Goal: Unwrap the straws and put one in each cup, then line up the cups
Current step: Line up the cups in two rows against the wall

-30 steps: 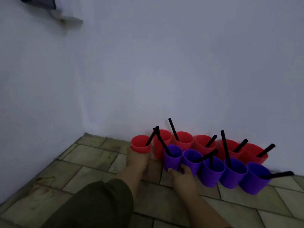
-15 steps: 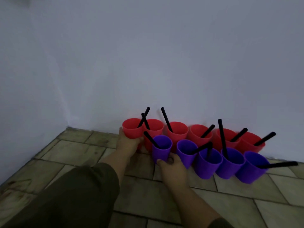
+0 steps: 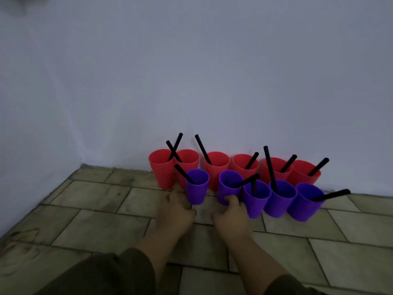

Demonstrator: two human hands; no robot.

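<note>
Six red cups (image 3: 217, 170) line the wall (image 3: 212, 81), five purple cups (image 3: 256, 198) just before them, each with a black straw (image 3: 270, 168). Left hand (image 3: 176, 211) touches the leftmost purple cup (image 3: 196, 189); grip unclear. Right hand (image 3: 231, 218) clasps the second purple cup (image 3: 228, 184).

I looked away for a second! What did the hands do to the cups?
The left hand let go of the end red cup and came down beside the leftmost purple cup. The right hand shifted its grip to the second purple cup. The other cups kept their places.
</note>
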